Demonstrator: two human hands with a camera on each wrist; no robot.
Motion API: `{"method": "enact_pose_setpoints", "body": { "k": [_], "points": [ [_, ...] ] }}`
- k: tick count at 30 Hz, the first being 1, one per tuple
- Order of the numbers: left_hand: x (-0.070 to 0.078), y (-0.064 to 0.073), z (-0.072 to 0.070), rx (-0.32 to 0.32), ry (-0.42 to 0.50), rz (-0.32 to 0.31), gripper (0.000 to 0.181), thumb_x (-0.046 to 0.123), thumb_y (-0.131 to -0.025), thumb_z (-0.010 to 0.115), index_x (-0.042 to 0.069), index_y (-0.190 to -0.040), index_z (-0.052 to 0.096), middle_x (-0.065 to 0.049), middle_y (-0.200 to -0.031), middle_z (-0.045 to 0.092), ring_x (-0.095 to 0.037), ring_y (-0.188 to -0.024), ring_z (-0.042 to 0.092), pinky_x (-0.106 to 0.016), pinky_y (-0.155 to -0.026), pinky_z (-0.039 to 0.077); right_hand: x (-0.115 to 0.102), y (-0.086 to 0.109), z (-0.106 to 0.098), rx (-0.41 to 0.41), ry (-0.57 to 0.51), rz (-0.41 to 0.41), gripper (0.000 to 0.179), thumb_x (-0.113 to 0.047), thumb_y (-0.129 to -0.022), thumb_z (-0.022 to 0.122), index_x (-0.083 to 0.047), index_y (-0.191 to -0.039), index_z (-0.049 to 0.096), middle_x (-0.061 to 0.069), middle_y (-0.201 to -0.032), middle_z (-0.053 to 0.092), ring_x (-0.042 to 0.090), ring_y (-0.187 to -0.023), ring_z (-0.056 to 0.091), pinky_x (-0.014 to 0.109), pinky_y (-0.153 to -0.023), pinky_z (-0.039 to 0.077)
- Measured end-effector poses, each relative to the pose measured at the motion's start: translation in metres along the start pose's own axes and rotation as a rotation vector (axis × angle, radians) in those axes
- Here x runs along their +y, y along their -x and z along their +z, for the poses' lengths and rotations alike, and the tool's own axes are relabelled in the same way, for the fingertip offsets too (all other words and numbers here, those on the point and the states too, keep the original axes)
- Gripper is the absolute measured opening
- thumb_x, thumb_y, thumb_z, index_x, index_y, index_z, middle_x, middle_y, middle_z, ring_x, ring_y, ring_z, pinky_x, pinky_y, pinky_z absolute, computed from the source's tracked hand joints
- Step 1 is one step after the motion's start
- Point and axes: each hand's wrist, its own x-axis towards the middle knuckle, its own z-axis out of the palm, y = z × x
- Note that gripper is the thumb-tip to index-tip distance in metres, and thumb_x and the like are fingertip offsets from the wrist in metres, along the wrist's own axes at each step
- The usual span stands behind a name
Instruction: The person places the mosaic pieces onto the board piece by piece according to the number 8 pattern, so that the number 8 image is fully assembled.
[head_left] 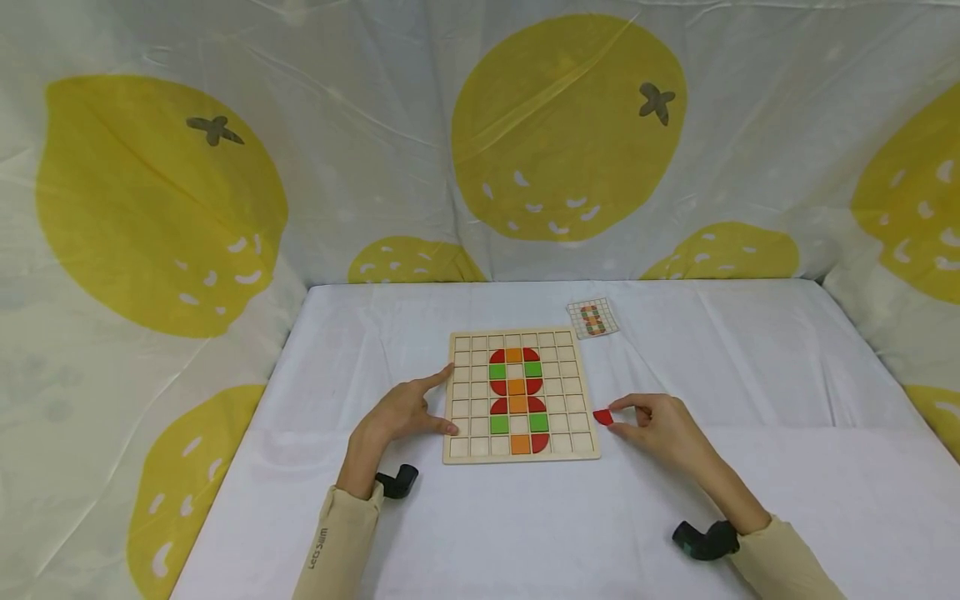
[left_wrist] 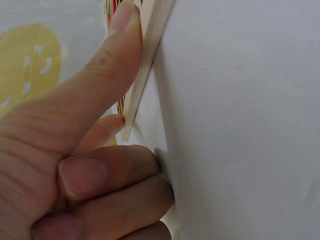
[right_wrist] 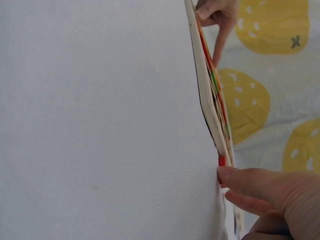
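A square wooden grid board [head_left: 568,386] lies on the table, bearing orange and green squares and red quarter circles in a central pattern. In the nearest row, an orange square [head_left: 521,444] has a red quarter circle [head_left: 540,442] on its right. My left hand [head_left: 397,415] touches the board's left edge with extended thumb and index finger; its other fingers curl against the cloth in the left wrist view. Just right of the board, my right hand [head_left: 660,423] pinches another red quarter circle [head_left: 603,417] between thumb and index finger. The right wrist view shows this piece [right_wrist: 221,161] edge-on.
A small pattern card [head_left: 592,318] lies behind the board's far right corner, printed with a similar coloured design. White cloth [head_left: 525,533] covers the table. Lemon-printed fabric [head_left: 570,125] hangs behind and at both sides. Each wrist wears a black device [head_left: 705,540].
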Motion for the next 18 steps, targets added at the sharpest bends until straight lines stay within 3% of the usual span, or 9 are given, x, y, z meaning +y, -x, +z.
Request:
{"method": "enact_pose_setpoints", "body": {
  "k": [5,12,18],
  "points": [
    [0.0003,0.0001,-0.0004,-0.001,0.003,0.005,0.109,0.038,-0.075,0.093,0.030,-0.164,0.030,-0.002,-0.077,0.047,-0.018,-0.073,0.044,-0.033,-0.070,0.036,0.0029,-0.0029,0.0012,-0.009,-0.017,-0.026,0.028,-0.018,-0.083,0.087,-0.014,-0.110,0.080,-0.006,-0.059,0.034,0.006,-0.056,0.030,0.023,-0.053,0.025],
    [0.0014,0.0016,-0.0010,0.001,-0.006,0.010,0.109,0.040,-0.074,0.093,0.030,-0.164,0.030,-0.005,-0.084,0.054,-0.020,-0.083,0.050,-0.034,-0.075,0.039,0.0016,-0.0054,0.0014,0.020,-0.026,-0.052,0.026,-0.018,-0.082,0.088,-0.012,-0.106,0.081,-0.007,-0.058,0.034,0.005,-0.057,0.030,0.023,-0.054,0.026],
    [0.0004,0.0010,-0.0009,0.000,-0.003,0.014,0.109,0.039,-0.074,0.093,0.030,-0.164,0.030,-0.003,-0.079,0.049,-0.019,-0.076,0.047,-0.033,-0.072,0.038,-0.0039,-0.0072,0.0012,0.061,-0.003,-0.029,0.026,-0.019,-0.082,0.089,-0.010,-0.105,0.081,-0.006,-0.058,0.034,0.008,-0.057,0.031,0.024,-0.054,0.026]
  ]
}}
